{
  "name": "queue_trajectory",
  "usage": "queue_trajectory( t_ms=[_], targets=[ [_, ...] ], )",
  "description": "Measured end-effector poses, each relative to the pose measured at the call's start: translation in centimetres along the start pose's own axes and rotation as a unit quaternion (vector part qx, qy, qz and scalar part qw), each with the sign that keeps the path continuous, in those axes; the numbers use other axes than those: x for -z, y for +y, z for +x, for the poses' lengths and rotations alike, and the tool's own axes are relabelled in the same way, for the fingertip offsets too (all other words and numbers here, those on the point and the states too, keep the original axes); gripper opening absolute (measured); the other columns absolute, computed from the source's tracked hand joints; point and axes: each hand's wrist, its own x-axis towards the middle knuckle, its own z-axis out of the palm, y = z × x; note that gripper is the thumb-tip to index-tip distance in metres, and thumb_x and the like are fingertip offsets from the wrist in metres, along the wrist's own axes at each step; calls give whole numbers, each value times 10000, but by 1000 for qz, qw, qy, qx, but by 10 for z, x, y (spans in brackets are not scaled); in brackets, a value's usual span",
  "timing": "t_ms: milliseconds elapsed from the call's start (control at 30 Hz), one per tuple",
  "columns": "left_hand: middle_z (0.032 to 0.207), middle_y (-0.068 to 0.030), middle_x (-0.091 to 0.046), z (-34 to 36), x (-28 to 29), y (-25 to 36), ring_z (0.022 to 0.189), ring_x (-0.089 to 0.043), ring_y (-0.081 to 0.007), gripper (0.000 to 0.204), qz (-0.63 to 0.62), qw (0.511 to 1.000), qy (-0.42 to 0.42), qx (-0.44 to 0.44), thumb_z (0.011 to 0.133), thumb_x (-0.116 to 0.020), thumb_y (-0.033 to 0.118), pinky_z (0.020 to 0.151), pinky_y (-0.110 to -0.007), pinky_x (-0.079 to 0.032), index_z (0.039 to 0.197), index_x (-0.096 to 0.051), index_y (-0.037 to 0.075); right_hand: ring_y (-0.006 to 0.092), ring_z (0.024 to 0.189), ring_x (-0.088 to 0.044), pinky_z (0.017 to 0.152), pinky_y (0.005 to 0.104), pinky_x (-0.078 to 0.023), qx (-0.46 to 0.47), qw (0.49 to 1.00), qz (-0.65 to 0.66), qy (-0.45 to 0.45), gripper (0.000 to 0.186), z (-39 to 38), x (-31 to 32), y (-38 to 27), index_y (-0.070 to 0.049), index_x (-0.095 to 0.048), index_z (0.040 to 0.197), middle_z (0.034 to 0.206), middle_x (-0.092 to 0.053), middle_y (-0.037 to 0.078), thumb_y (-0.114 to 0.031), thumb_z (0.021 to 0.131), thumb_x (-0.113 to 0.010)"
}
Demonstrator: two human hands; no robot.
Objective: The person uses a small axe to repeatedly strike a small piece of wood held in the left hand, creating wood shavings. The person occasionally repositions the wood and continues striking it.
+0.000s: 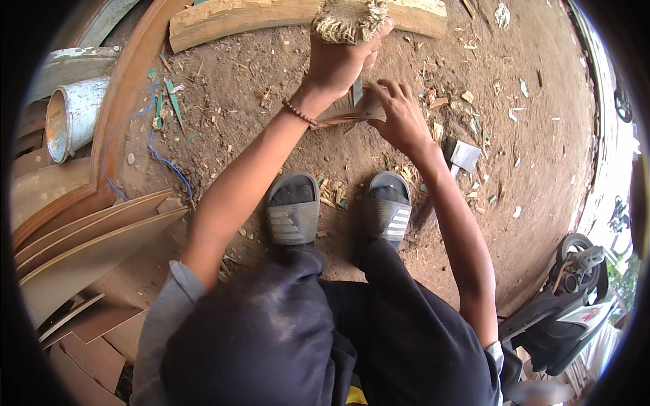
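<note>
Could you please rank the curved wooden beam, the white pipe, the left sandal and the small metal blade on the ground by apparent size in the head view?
1. curved wooden beam
2. white pipe
3. left sandal, nearly the pipe's size, so unsure
4. small metal blade

Bare dirt (271,101) beside hands; log (271,17) beyond, perhaps blocking.

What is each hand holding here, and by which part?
The left hand grips a wooden mallet with a frayed head by its handle, just below the head. The right hand steadies a small wooden piece by its right end.
</note>
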Motion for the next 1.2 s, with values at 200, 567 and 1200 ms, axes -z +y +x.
queue_trajectory(
  t_ms=[200, 567, 1200],
  targets=[
    [461, 54, -307, -5, 12, -10, 376, -238, -63, 421, -116, 991, -49, 39, 932, -566, 155, 387, -262, -194, 555, -380, 134, 361, 1267, -457, 1072, 432, -380, -125, 974, 164, 97, 582, -45, 26, 11, -16, -487, 1338, 1351, -487, 208, -218, 840, -709],
    [491, 31, -251, -34, -3, -10, 456, -235, -90, 469, -39, 998, -21, 34, 989, -467, 217, 470, -274, -202, 557, -303, 134, 284, 960, -574, 785, 352, -522, -381, 897, 140, 174, 374, -170, 1, 36, 34, -544, 1158, 1107, -539, 192, -168, 874, -680],
    [964, -95, -623, -60, -30, -35, 859, -647, -181, 351, 93, 970, -60, -215, 796, -721, 199, 708, -335, -562, 1077, -577, 47, 291, 836, -639, 770, 380, -503, -497, 839, 188, 117, 469, -193, -27, 54, 69, -556, 1052, 913, -641, 207, -223, 734, -741]
  ],
)
